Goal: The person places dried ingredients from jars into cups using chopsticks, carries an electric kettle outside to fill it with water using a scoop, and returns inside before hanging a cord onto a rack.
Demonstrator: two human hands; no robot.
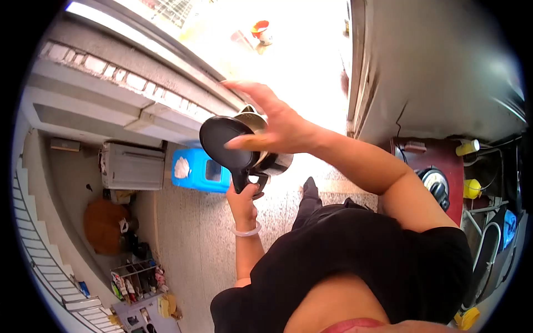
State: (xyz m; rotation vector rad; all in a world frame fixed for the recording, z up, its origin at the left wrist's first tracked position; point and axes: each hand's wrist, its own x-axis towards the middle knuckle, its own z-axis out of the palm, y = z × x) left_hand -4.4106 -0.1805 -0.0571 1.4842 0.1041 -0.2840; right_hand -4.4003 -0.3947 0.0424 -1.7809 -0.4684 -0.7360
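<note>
A kettle with a metal body and black handle is held up in front of me, its round black lid tilted open. My left hand, with a pale bangle at the wrist, is wrapped round the handle from below. Over the kettle's opening is my right hand, thumb and fingers spread wide apart. It partly hides the lid's edge and the kettle's mouth. Whether its thumb touches the lid is unclear.
Beyond the kettle stands a blue bin beside a white cabinet. A dark red table with a kettle base is at right. A bright doorway lies ahead, with a red bucket outside. A shoe rack sits lower left.
</note>
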